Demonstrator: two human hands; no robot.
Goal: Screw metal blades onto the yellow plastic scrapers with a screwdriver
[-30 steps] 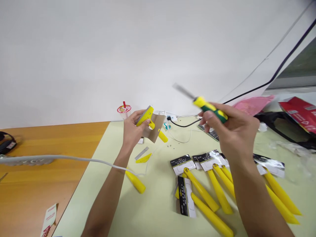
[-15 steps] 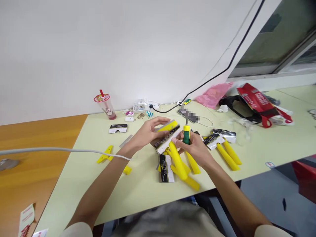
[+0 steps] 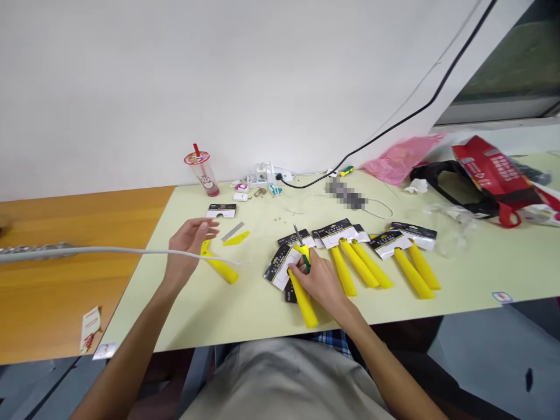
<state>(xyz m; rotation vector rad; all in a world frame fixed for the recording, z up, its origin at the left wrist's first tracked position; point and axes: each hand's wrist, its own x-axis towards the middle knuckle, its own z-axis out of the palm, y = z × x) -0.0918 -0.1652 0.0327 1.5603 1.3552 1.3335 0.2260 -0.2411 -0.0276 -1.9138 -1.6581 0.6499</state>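
Well to the left of the left hand, a paper strip (image 3: pixel 90 329) carries red print too small to read. The left hand (image 3: pixel 189 248), its fingers loosely spread, is at one end of a loose yellow scraper (image 3: pixel 222 269) on the table (image 3: pixel 245 315); contact cannot be told. Beyond that hand stand a clear cup (image 3: pixel 207 178) with a white cartoon figure and a black-and-white card (image 3: pixel 221 212), its lettering illegible. Just right of the fingertips lie a metal blade (image 3: pixel 233 231) and a flat yellow piece (image 3: pixel 236 238). The right hand (image 3: pixel 317 280) grips a green-and-yellow screwdriver (image 3: pixel 303 251), tip pointing away from the person. Its fingertips meet a carded yellow scraper (image 3: pixel 304 300); whether they pinch it I cannot tell. That card's black band bears small white characters, unreadable. Right of this hand lie more carded scrapers (image 3: pixel 342 271), similarly labelled, and farther right a red bag (image 3: pixel 490 175) with unreadable white lettering.
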